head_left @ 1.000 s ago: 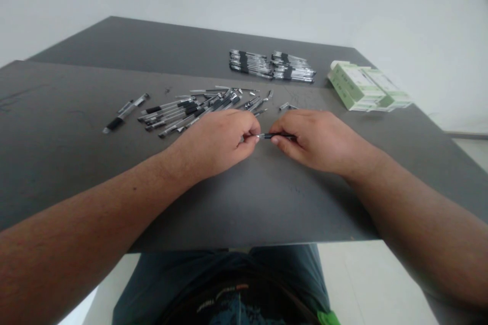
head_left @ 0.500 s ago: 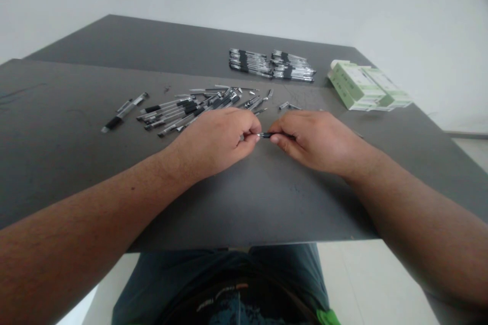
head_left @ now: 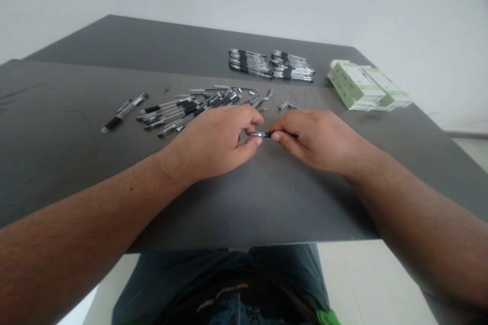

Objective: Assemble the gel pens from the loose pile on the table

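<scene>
A pen (head_left: pixel 264 134) with a silver tip and black grip points left between my hands. My right hand (head_left: pixel 320 138) is closed on it, thumb and forefinger pinching the black part; the rear of the pen is hidden in that hand. Around the tip, my left hand (head_left: pixel 221 137) has its thumb and fingers spread apart, and the tip shows in the gap between them. Just beyond my left hand lies a loose heap of pens (head_left: pixel 190 109) with clear barrels and black grips. Several small clear pen caps (head_left: pixel 284 105) lie beyond my right hand.
Neat stacks of pens (head_left: pixel 249 62) lie farther back on the dark grey table (head_left: pixel 244 203). Green and white boxes (head_left: pixel 356 86) sit at the right. A pen with a black grip (head_left: pixel 125 112) lies apart at the left beside a cap.
My left thumb and fingers have parted from their pinch, baring the silver tip. My right hand keeps its hold on the pen in nearly the same place.
</scene>
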`<act>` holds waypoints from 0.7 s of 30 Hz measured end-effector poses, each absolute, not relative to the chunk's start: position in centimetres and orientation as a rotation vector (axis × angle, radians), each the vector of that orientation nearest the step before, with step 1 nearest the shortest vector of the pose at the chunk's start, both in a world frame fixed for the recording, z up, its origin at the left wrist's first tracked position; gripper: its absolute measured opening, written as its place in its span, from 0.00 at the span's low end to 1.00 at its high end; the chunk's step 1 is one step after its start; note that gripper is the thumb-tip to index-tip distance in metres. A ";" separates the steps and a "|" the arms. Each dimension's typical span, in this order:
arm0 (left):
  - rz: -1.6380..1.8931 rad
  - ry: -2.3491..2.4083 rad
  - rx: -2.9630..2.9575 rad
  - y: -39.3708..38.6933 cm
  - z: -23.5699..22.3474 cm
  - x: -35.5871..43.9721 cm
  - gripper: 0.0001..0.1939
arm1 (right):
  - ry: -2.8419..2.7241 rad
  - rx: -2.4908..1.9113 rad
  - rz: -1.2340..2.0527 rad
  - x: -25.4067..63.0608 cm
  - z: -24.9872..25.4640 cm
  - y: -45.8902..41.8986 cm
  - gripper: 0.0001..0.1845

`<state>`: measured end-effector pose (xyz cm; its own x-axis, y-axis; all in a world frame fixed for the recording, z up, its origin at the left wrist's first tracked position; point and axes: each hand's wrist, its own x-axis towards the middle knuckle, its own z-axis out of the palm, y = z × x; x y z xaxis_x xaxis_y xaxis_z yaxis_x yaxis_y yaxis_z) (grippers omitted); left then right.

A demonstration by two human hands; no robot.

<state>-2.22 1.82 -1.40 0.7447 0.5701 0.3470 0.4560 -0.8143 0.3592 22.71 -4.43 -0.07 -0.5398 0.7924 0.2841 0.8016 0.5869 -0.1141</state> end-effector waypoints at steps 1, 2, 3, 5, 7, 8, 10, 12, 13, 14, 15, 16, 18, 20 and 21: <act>0.646 0.816 2.698 1.8 -1.4 -2.2 0.15 | -2.515 -1.303 -0.043 22.7 -0.1 -4.4 0.15; 0.637 0.813 2.710 1.9 -1.4 -2.2 0.13 | -2.514 -1.306 -0.045 22.7 -0.1 -4.4 0.15; 0.630 0.804 2.729 1.9 -1.3 -2.2 0.12 | -2.513 -1.307 -0.046 22.7 -0.1 -4.4 0.16; 0.613 0.782 2.768 2.0 -1.3 -2.1 0.11 | -2.500 -1.314 -0.041 22.7 -0.1 -4.5 0.15; 0.608 0.775 2.789 2.0 -1.4 -2.1 0.13 | -2.467 -1.322 -0.015 22.7 -0.1 -4.5 0.12; 0.613 0.780 2.791 2.0 -1.4 -2.1 0.13 | -2.444 -1.326 0.002 22.7 -0.1 -4.6 0.11; 0.628 0.785 2.793 2.1 -1.4 -2.1 0.13 | -2.399 -1.346 0.030 22.7 0.0 -4.6 0.10; 0.640 0.786 2.799 2.0 -1.4 -2.1 0.13 | -2.369 -1.374 0.029 22.7 0.2 -4.7 0.09; 0.639 0.785 2.802 2.0 -1.4 -2.1 0.13 | -2.364 -1.388 0.022 22.7 0.3 -4.7 0.08; 0.637 0.783 2.805 2.0 -1.3 -2.1 0.13 | -2.366 -1.398 0.015 22.7 0.4 -4.7 0.07; 0.635 0.782 2.807 2.0 -1.3 -2.1 0.13 | -2.374 -1.399 0.009 22.7 0.5 -4.8 0.06; 0.631 0.782 2.807 2.0 -1.3 -2.1 0.13 | -2.388 -1.389 0.001 22.8 0.6 -4.8 0.06; 0.628 0.782 2.806 2.0 -1.2 -2.1 0.13 | -2.432 -1.369 -0.023 22.8 0.6 -4.8 0.04; 0.628 0.789 2.801 2.1 -1.2 -2.1 0.13 | -2.479 -1.364 -0.050 22.9 0.5 -4.8 0.08; 0.626 0.793 2.798 2.2 -1.2 -2.2 0.13 | -2.496 -1.367 -0.059 22.9 0.4 -4.8 0.10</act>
